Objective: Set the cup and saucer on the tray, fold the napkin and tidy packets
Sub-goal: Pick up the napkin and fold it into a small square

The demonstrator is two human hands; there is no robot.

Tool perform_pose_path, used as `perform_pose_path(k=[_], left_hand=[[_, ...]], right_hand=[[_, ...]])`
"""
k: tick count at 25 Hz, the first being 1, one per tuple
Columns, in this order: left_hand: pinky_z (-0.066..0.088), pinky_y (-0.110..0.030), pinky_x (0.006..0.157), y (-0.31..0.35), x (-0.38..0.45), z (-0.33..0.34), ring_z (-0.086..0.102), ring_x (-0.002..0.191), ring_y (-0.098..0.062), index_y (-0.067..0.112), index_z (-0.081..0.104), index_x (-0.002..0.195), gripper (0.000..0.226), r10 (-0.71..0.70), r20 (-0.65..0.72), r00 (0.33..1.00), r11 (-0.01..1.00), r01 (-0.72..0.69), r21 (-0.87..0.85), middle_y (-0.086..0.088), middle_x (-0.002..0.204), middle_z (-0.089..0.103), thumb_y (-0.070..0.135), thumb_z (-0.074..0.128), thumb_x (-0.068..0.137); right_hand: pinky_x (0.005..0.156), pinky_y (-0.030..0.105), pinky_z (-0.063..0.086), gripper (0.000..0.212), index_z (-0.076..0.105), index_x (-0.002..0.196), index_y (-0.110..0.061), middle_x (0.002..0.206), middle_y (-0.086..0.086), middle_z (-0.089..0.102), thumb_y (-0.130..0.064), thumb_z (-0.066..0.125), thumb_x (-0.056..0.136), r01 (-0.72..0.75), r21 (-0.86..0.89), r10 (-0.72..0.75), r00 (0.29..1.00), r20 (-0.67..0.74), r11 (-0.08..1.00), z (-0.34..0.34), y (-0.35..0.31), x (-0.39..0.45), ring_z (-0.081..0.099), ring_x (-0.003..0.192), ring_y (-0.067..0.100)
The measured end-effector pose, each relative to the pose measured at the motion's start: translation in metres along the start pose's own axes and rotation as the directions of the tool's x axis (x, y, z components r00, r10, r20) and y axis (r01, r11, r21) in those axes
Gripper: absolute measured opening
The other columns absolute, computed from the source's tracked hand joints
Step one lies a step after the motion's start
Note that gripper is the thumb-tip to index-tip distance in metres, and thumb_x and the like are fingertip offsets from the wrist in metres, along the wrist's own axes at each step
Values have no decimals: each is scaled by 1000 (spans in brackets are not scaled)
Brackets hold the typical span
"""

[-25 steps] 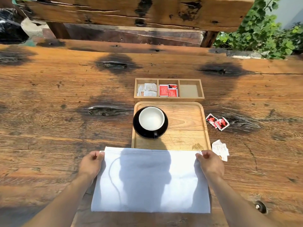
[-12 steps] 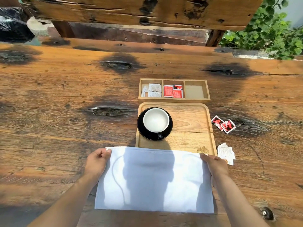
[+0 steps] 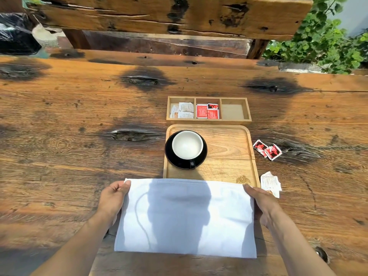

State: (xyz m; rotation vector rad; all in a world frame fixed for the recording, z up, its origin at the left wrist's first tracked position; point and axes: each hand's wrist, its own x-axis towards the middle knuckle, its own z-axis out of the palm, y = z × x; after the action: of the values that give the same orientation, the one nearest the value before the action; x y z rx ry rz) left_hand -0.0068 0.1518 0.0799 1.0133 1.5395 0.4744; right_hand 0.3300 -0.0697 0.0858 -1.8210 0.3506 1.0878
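Note:
A white napkin (image 3: 185, 218) lies spread on the wooden table in front of me. My left hand (image 3: 113, 198) pinches its far left corner and my right hand (image 3: 260, 202) holds its far right corner. Beyond it a wooden tray (image 3: 229, 156) carries a white cup (image 3: 187, 144) on a black saucer (image 3: 169, 154) at its left side. Two red packets (image 3: 267, 150) and white packets (image 3: 270, 182) lie loose on the table right of the tray.
A three-part wooden box (image 3: 208, 122) stands behind the tray, with white packets in its left part, red ones in the middle and none in the right. A wooden bench (image 3: 159, 14) and green plants (image 3: 326, 42) lie past the table's far edge.
The napkin's far edge has come slightly nearer to me and off the tray's front rim, with both hands still on its corners. The camera view has shifted a little.

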Motion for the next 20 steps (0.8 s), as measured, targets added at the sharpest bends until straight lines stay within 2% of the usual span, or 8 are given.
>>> perform_pose_path(k=[2, 4, 6, 9, 13, 15, 18, 20], left_hand=[[43, -31, 66, 1, -3, -1, 53, 72, -19, 3, 61, 77, 23, 25, -10, 1000, 1000, -26, -15, -6, 73, 62, 19, 62, 92], [45, -33, 75, 0, -3, -3, 56, 75, -16, 4, 61, 72, 26, 46, -21, 999, 999, -46, -13, -2, 71, 65, 22, 64, 91], [45, -33, 75, 2, -7, -6, 54, 68, -17, 7, 59, 66, 30, 69, -17, 997, 997, -69, -18, 1, 61, 62, 23, 64, 91], [42, -36, 74, 9, -11, -12, 48, 69, -22, 5, 58, 67, 32, 78, 47, 996, 997, -76, -33, -12, 68, 55, 24, 63, 92], [35, -33, 60, 25, -17, -23, 43, 67, -22, 0, 64, 76, 27, 115, 185, 976, 992, -123, 31, -13, 74, 53, 22, 61, 93], [37, -34, 64, 37, -18, -28, 46, 71, -23, -5, 64, 83, 30, 164, 159, 974, 983, -174, 57, -14, 78, 56, 23, 63, 92], [46, -38, 74, 69, -20, -27, 58, 78, -21, 11, 75, 77, 20, 256, 75, 964, 956, -264, 125, -3, 82, 71, 27, 68, 88], [46, -36, 75, 97, -20, -17, 59, 79, -18, 19, 76, 75, 15, 344, 22, 939, 928, -343, 145, -1, 83, 73, 27, 70, 86]], right_hand=[[104, 52, 42, 37, 66, 102, -5, 111, 16, 69, -25, 79, 74, 43, 27, -43, 999, -5, 999, -3, 0, -4, 61, 111, 36], [99, 52, 45, 40, 66, 107, -3, 106, 16, 71, -25, 77, 76, 73, 44, -74, 997, 21, 996, -6, 1, -11, 63, 104, 35], [80, 40, 51, 31, 66, 101, -3, 89, 10, 74, -24, 74, 79, 123, 68, -127, 990, 63, 990, -11, 1, -17, 65, 86, 29], [58, 30, 45, 11, 67, 87, -10, 70, 1, 73, -21, 69, 84, 178, 94, -188, 976, 112, 979, -16, -1, -27, 64, 68, 19], [57, 29, 46, 7, 66, 82, -11, 71, 3, 69, -16, 65, 87, 232, 137, -247, 963, 108, 963, -27, -5, -38, 62, 66, 16], [62, 29, 42, 8, 65, 80, -8, 75, 6, 64, -13, 65, 86, 280, 117, -294, 949, 115, 953, -31, -4, -40, 56, 71, 19], [64, 26, 44, 8, 66, 86, 0, 81, 12, 62, -8, 68, 83, 344, 32, -345, 927, 143, 938, -29, 2, -40, 55, 76, 20], [59, 21, 49, 13, 66, 89, 4, 77, 12, 63, -6, 70, 81, 368, -48, -356, 920, 166, 929, -24, 8, -40, 58, 68, 17]])
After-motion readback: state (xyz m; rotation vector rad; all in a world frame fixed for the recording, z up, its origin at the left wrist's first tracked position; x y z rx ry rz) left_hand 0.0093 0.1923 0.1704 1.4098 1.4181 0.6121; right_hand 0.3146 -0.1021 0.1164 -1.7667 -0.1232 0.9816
